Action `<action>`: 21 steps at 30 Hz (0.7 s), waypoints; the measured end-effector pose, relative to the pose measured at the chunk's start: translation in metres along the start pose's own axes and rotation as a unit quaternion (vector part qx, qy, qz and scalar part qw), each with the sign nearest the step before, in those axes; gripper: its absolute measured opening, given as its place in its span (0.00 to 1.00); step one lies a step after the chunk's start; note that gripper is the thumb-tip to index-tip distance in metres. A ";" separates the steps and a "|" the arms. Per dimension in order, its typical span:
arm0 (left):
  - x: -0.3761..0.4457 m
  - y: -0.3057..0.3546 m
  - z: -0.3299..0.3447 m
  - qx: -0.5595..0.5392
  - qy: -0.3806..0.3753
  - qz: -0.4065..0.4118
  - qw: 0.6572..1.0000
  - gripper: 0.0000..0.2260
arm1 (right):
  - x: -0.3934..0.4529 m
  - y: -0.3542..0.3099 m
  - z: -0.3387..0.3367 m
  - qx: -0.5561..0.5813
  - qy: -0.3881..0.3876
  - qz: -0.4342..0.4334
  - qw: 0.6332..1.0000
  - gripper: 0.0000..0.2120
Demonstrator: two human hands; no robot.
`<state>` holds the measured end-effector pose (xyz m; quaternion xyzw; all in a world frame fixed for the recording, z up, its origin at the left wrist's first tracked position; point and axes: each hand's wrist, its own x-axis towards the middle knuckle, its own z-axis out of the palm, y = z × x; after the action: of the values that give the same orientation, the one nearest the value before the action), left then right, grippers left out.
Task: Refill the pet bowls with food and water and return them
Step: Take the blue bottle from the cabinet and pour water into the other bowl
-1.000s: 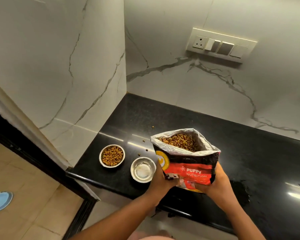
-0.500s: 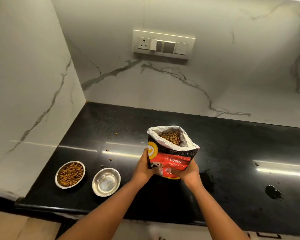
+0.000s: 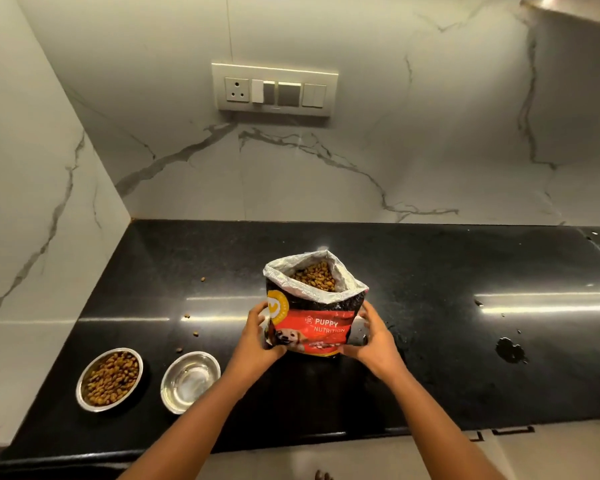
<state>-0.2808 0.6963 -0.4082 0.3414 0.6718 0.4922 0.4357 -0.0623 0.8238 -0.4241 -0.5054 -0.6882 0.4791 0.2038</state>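
Note:
An open red and black puppy food bag [image 3: 314, 313] stands upright on the black countertop [image 3: 430, 265], brown kibble showing at its silver-lined mouth. My left hand [image 3: 257, 341] grips its lower left side and my right hand [image 3: 373, 337] grips its lower right side. To the left, near the counter's front edge, sits a steel bowl full of kibble [image 3: 110, 379]. Right beside it is a second steel bowl [image 3: 190, 381] whose shiny inside holds no kibble; whether it holds water I cannot tell.
Several loose kibble pieces [image 3: 191, 323] lie scattered on the counter behind the bowls. A dark wet patch [image 3: 510, 351] sits at the right. Marble walls close the left and back, with a switch panel [image 3: 274, 90] on the back wall.
The bag has moved away from the counter's front edge and further from the bowls, carried by both hands. The view swung right and up. The bowls have stayed put.

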 end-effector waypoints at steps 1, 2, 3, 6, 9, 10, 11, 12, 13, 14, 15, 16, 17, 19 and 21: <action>0.000 0.006 -0.005 -0.003 0.039 -0.001 0.999 0.31 | -0.002 -0.005 -0.009 -0.015 0.023 0.014 1.000 0.47; 0.001 0.016 -0.009 -0.009 0.081 0.009 0.997 0.28 | -0.002 -0.010 -0.020 -0.021 0.053 0.022 0.998 0.44; 0.004 0.029 -0.014 -0.014 0.115 0.026 0.993 0.26 | -0.001 -0.015 -0.031 -0.021 0.081 0.021 0.996 0.38; 0.020 0.089 -0.022 0.005 0.134 0.111 0.985 0.25 | 0.008 -0.049 -0.066 -0.001 0.152 -0.027 0.988 0.26; 0.037 0.164 -0.019 0.097 0.077 0.181 0.976 0.23 | 0.014 -0.107 -0.105 0.017 0.195 -0.106 0.975 0.19; 0.043 0.186 -0.016 0.126 0.065 0.200 0.969 0.22 | 0.017 -0.129 -0.117 0.016 0.200 -0.136 0.970 0.18; 0.047 0.206 -0.012 0.146 0.065 0.217 0.963 0.21 | 0.019 -0.149 -0.127 0.015 0.206 -0.162 0.965 0.17; 0.051 0.230 -0.006 0.148 0.070 0.242 0.956 0.19 | 0.020 -0.172 -0.139 0.017 0.214 -0.194 0.957 0.16; 0.051 0.253 0.001 0.143 0.074 0.270 0.949 0.17 | 0.019 -0.193 -0.150 0.017 0.221 -0.225 0.949 0.16; 0.050 0.276 0.008 0.131 0.076 0.303 0.941 0.15 | 0.018 -0.215 -0.162 0.018 0.230 -0.255 0.939 0.16; 0.049 0.304 0.015 0.116 0.075 0.336 0.932 0.14 | 0.017 -0.239 -0.176 0.015 0.239 -0.288 0.927 0.16; 0.048 0.325 0.022 0.097 0.066 0.357 0.926 0.13 | 0.016 -0.258 -0.186 0.011 0.243 -0.310 0.919 0.17; 0.046 0.347 0.029 0.078 0.051 0.376 0.922 0.13 | 0.014 -0.280 -0.196 0.010 0.251 -0.329 0.910 0.18; 0.037 0.387 0.040 0.049 0.038 0.414 0.908 0.11 | 0.010 -0.317 -0.220 0.030 0.290 -0.371 0.882 0.18; 0.032 0.417 0.046 0.040 0.036 0.443 0.895 0.11 | 0.009 -0.348 -0.242 0.085 0.328 -0.401 0.851 0.16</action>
<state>-0.2379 0.8590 -0.0225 0.6029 0.4855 0.6189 0.1336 -0.0555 0.9308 -0.0140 -0.2943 -0.6803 0.2189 0.6345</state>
